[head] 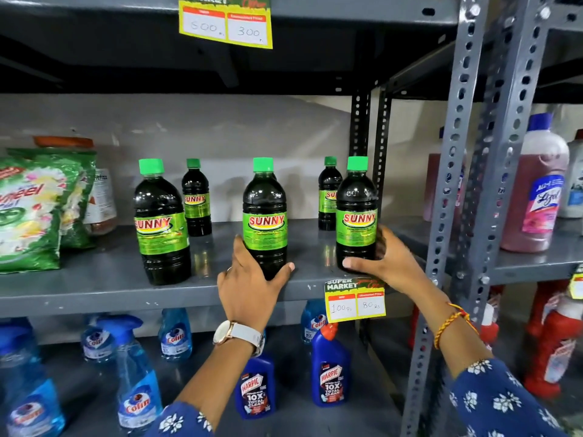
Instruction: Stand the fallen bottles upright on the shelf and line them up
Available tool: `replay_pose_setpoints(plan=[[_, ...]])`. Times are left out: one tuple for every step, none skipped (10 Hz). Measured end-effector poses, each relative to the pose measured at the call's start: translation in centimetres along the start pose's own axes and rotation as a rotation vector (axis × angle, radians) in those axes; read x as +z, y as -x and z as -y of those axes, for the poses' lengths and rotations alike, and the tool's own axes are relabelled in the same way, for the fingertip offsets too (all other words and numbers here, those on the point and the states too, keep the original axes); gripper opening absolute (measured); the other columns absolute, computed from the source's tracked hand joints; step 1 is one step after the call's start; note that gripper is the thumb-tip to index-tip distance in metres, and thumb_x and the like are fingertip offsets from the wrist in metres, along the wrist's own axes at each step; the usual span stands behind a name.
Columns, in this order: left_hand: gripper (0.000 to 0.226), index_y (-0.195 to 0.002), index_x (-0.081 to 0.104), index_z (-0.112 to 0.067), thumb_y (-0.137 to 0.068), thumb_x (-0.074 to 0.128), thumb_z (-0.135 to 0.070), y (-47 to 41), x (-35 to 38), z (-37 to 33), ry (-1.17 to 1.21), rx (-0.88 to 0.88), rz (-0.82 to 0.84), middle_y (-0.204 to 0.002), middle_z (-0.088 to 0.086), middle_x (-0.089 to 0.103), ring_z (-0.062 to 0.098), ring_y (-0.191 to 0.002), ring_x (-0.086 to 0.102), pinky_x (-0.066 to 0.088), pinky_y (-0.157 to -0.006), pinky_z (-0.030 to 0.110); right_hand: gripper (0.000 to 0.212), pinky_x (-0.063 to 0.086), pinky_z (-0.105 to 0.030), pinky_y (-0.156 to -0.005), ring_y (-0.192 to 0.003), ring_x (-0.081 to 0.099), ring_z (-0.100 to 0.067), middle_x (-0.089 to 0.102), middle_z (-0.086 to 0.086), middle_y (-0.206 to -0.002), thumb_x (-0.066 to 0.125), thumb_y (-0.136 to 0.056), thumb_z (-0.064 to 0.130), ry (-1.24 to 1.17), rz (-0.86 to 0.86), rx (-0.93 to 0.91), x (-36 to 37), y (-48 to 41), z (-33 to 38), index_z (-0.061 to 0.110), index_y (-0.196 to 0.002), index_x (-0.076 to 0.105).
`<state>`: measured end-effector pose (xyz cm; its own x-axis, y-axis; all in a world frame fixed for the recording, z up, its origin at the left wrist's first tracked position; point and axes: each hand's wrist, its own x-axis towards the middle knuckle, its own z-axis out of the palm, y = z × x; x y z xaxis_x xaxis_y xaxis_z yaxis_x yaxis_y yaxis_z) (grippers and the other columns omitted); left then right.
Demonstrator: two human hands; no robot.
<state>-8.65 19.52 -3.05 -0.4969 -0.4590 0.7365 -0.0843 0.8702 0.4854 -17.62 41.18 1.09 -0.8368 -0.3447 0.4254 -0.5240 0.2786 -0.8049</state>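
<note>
Several dark Sunny bottles with green caps stand upright on the grey metal shelf. Three are in the front row: a left bottle, a middle bottle and a right bottle. Two smaller-looking ones stand behind, a back left bottle and a back right bottle. My left hand grips the base of the middle bottle. My right hand wraps the base of the right bottle, near the shelf's front edge.
Green detergent bags fill the shelf's left end. A perforated steel upright stands just right of the right bottle. A yellow price tag hangs on the shelf edge. Blue spray bottles and Harpic bottles stand below; a pink Lizol bottle is on the neighbouring rack.
</note>
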Motion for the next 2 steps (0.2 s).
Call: replay_pose_setpoints(plan=[[0.096, -0.136, 0.031, 0.006, -0.072, 0.067, -0.055, 0.5, -0.7, 0.9, 0.043, 0.07, -0.013, -0.123, 0.027, 0.055, 0.041, -0.1, 0.06, 0.049, -0.073, 0.047, 0.098, 0.032, -0.035, -0.11, -0.134, 0.037, -0.017, 0.036, -0.004, -0.148, 0.079, -0.063, 0.042, 0.075, -0.269, -0.046, 1.1, 1.3, 0.6, 0.019, -0.142, 0.025], [0.08, -0.136, 0.036, 0.002, -0.079, 0.067, -0.045, 1.3, -2.3, 1.7, 0.088, 0.18, -0.079, -0.132, 0.025, 0.049, 0.04, -0.112, 0.054, 0.05, -0.081, 0.045, 0.084, 0.024, -0.042, -0.115, -0.141, 0.022, -0.017, 0.027, -0.004, -0.152, 0.065, -0.075, 0.05, 0.229, -0.498, -0.256, 3.2, 2.5, 2.1, 0.021, -0.142, 0.025]])
